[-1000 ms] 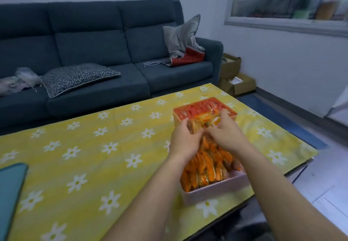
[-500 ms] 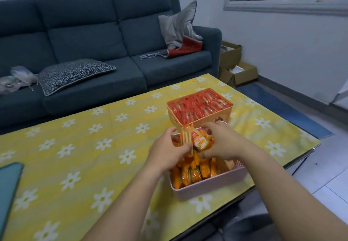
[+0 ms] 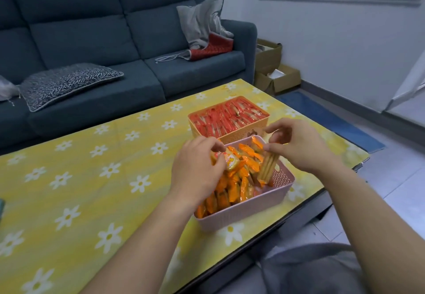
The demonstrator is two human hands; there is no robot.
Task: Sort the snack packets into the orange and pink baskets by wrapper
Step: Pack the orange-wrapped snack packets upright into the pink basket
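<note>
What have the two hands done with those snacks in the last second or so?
They started together over the pink basket, then parted. The right hand now pinches a pale biscuit packet upright at the basket's right side; the left hand holds a small packet over the left. The orange basket, full of red wrappers, and the table stayed put.

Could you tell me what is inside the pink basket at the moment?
The pink basket holds a heap of orange-wrapped snack packets. The left hand covers its near-left part, and whatever lies beneath the heap is hidden.
</note>
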